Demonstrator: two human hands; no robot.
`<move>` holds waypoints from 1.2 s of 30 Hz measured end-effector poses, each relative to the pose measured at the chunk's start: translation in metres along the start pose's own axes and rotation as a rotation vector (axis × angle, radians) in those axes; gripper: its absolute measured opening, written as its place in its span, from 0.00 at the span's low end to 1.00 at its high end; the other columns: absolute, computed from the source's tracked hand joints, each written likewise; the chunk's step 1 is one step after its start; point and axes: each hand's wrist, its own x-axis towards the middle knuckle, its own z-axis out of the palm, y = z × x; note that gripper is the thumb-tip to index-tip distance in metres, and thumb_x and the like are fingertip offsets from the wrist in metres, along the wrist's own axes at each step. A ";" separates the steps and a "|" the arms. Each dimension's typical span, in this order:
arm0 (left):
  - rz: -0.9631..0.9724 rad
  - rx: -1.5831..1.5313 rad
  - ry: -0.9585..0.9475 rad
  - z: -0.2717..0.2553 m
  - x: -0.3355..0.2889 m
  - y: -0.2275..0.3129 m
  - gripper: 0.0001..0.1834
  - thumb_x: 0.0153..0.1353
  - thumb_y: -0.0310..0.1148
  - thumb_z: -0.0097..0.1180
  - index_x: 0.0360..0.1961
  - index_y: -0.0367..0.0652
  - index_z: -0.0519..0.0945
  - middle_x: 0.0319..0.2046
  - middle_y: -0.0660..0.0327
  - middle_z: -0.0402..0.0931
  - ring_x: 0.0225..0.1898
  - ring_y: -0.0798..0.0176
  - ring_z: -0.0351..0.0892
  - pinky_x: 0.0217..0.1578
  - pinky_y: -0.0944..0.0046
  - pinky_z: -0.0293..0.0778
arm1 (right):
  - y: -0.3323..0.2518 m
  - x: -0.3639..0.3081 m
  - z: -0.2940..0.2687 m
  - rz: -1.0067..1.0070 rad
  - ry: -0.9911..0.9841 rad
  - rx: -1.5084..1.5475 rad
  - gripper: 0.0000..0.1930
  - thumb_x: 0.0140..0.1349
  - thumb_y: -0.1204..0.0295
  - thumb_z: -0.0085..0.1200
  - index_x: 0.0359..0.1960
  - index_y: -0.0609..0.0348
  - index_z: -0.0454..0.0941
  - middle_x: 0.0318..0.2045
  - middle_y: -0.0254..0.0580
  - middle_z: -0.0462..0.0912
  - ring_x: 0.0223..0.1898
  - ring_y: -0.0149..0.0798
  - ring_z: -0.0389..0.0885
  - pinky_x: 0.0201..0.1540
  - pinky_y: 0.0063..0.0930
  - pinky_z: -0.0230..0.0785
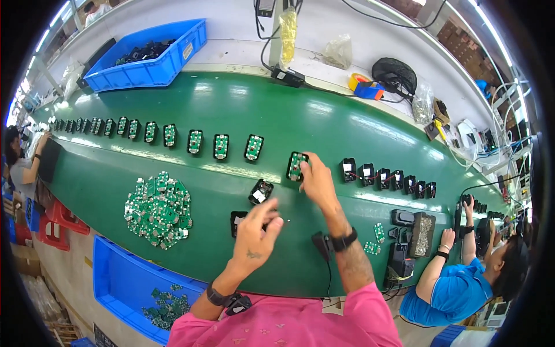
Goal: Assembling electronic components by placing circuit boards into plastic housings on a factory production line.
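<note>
My right hand (318, 182) grips the edge of a small black plastic case (289, 172) with a green circuit board (297, 165) seated in it. My left hand (254, 237) hovers closer to me, fingers apart and nothing seen in them. Just beyond its fingertips a tilted black case (261, 191) shows a white label inside. Another black case (236, 222) is partly hidden behind that hand. A row of board-filled cases (221, 147) runs off to the left. To the right stand several cases with white labels (367, 173), some with red wires.
A heap of green circuit boards (159, 211) lies on the green table (277, 115) at left. Blue bins stand at the near edge (110, 277) and far left (133, 75). Right of me are a black tool (399, 263) and a tray of small parts (422, 234). Co-workers sit at both sides.
</note>
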 end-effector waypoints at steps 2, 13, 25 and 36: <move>0.020 0.038 -0.120 0.002 -0.004 0.003 0.21 0.66 0.28 0.56 0.59 0.35 0.76 0.48 0.52 0.82 0.46 0.60 0.86 0.47 0.64 0.79 | 0.035 0.029 0.014 -0.069 0.023 -0.078 0.15 0.73 0.68 0.45 0.55 0.63 0.72 0.27 0.54 0.83 0.20 0.45 0.83 0.26 0.39 0.75; 0.024 0.049 -0.149 -0.008 -0.023 0.003 0.17 0.65 0.27 0.57 0.55 0.35 0.78 0.45 0.52 0.84 0.42 0.59 0.86 0.45 0.62 0.80 | 0.015 0.022 0.017 -0.018 -0.083 -0.164 0.44 0.58 0.58 0.66 0.70 0.68 0.57 0.21 0.47 0.84 0.22 0.42 0.85 0.30 0.35 0.77; 0.043 0.068 -0.133 0.000 -0.026 0.009 0.17 0.63 0.25 0.58 0.53 0.35 0.79 0.42 0.53 0.84 0.39 0.59 0.87 0.42 0.64 0.80 | -0.018 0.025 0.022 -0.041 -0.021 -0.377 0.45 0.53 0.58 0.70 0.67 0.66 0.60 0.38 0.60 0.85 0.38 0.58 0.86 0.43 0.47 0.78; 1.008 -0.159 -0.225 -0.024 -0.020 0.112 0.07 0.61 0.23 0.54 0.35 0.33 0.83 0.34 0.52 0.85 0.32 0.55 0.85 0.36 0.60 0.82 | 0.026 0.020 -0.085 0.259 0.171 -0.852 0.25 0.50 0.51 0.70 0.34 0.65 0.84 0.35 0.59 0.86 0.37 0.60 0.86 0.38 0.48 0.79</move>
